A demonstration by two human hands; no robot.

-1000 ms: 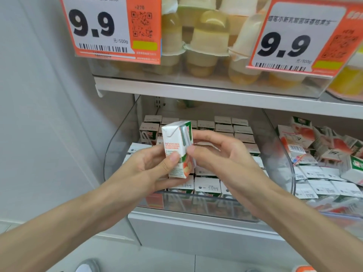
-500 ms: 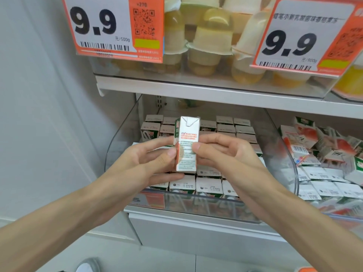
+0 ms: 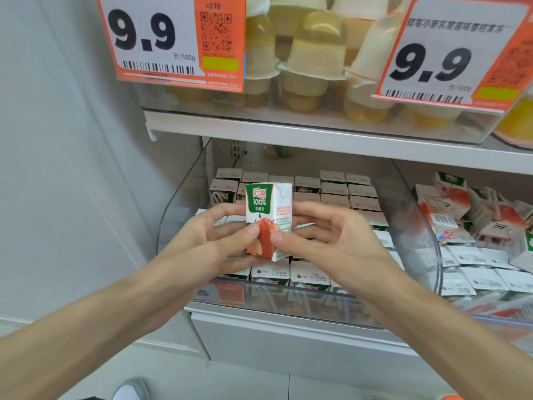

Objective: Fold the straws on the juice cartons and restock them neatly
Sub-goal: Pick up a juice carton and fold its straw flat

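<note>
The juice carton [image 3: 268, 220], upright in the air over the shelved cartons [image 3: 334, 194] in the clear bin [image 3: 317, 301], is pinched only low down between the left hand [image 3: 213, 241] and right hand [image 3: 326, 241], so a loosened thumb could let it tip and fall, knocking those neat rows askew.

Counts, ref = middle clear bin [image 3: 184, 203].
- Juice carton [image 3: 268, 215] held in front of it: 1
- Hands on that carton: 2, left hand [image 3: 207, 241] and right hand [image 3: 331, 241]
- Shelved cartons [image 3: 360, 203] inside it: well over a dozen, exact number hidden
- Second bin [image 3: 496, 311] right of it: 1; loose cartons [image 3: 473, 255] there too jumbled to count
- Price tags above it: 2, left tag [image 3: 173, 39] and right tag [image 3: 450, 53]
- Jelly cups [image 3: 314, 70] above it: several
- Shoe [image 3: 131, 389] below it: 1
</note>
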